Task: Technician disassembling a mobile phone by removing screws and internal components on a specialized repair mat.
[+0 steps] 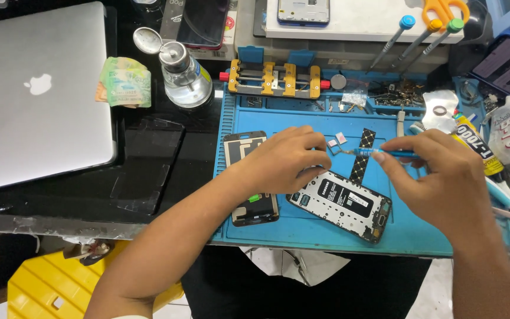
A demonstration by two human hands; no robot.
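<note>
Blue tool (385,153) in pinched, perhaps closed, fingers (380,157)

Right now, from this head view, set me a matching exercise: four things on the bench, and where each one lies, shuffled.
Things:
1. silver laptop
2. folded banknotes
3. opened phone
4. orange-handled scissors

Places:
A. on the blue mat, below the left hand and right hand
B. far left, lid shut
C. top right, behind the screwdrivers
D. between the laptop and the clear bottle

Pairs: 1-B, 2-D, 3-A, 4-C
</note>
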